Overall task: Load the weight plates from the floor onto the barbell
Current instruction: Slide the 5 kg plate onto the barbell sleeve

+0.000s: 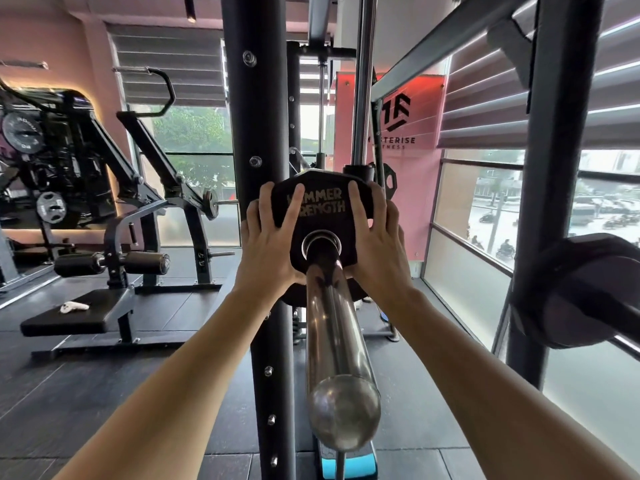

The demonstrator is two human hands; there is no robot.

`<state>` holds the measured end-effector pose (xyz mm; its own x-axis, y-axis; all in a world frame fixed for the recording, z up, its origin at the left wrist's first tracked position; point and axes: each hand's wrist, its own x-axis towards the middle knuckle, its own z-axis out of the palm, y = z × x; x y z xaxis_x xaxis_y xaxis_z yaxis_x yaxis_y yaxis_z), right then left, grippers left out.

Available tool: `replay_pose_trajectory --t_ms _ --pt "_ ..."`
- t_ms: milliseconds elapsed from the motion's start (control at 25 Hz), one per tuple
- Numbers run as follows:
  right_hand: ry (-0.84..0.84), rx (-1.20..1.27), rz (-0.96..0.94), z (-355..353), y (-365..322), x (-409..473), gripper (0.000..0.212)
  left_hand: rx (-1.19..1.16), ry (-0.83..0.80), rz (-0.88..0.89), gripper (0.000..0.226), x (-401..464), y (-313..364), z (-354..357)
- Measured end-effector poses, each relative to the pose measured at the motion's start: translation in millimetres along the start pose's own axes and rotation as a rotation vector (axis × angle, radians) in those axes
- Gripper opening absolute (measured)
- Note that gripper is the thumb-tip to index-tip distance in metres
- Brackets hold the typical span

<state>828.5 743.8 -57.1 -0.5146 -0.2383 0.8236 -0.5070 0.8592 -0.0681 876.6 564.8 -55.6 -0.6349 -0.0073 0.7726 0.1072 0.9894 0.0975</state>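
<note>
While the plate (320, 216) is already threaded on the bar (334, 327), it sits far up the sleeve, hands flat on it.

Left hand (268, 244) and right hand (375, 240) press with spread fingers either side of the hole; I'd push evenly so it doesn't cock and bind, till it seats.

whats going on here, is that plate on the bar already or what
A person is loading a black angular-edged weight plate with gold lettering onto the shiny chrome barbell sleeve. The sleeve already passes through the plate's centre hole. The left hand and right hand lie on the plate's face either side of the hole, fingers spread, apparently pushing it inward. Whether it has reached the inner end can't be seen.
</note>
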Motion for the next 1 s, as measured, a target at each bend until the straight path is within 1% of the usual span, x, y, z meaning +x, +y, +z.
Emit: replay_pose_trajectory --t_ms 120,200,320,400,440,520,600,640,680,720,800,880,1000 --pt "-0.001 -0.017 -0.016 4 1 7 0.141 -0.038 0.034 -0.014 0.133 2 -2 7" --pt "-0.012 -0.012 -0.021 5 1 8 0.141 -0.031 0.059 -0.011 0.131 1 -2 8" --pt "-0.059 0.005 -0.005 0 0 8 0.144 -0.027 0.061 -0.008 0.131 1 -1 6" --pt "-0.105 0.008 -0.003 -8 -1 10 0.142 -0.057 0.046 -0.021 0.127 0 0 1" --pt "-0.130 0.021 -0.011 -14 -1 11 0.137 -0.092 0.039 -0.029 0.121 -1 -1 -3" --pt "-0.133 0.061 -0.020 -27 -1 11 0.117 -0.185 0.063 -0.036 0.094 -1 1 -17" --pt "-0.077 0.123 -0.006 -42 -1 8 0.097 -0.226 0.146 -0.022 0.062 2 9 -36" --pt "-0.036 0.159 -0.001 -51 -1 5 0.087 -0.228 0.187 0.006 0.050 4 17 -47" --pt "0.016 0.190 -0.003 -61 0 2 0.078 -0.229 0.207 0.047 0.042 6 28 -59" --pt "0.075 0.213 -0.011 -73 3 -2 0.070 -0.230 0.192 0.085 0.040 6 44 -73" --pt "0.171 0.233 -0.023 -99 15 -8 0.061 -0.193 0.095 0.133 0.047 7 74 -100" --pt "0.224 0.235 -0.012 -129 36 -16 0.061 -0.101 0.028 0.184 0.059 7 104 -125" --pt "0.266 0.208 0.028 -178 83 -40 0.065 0.023 0.020 0.253 0.071 7 158 -152"
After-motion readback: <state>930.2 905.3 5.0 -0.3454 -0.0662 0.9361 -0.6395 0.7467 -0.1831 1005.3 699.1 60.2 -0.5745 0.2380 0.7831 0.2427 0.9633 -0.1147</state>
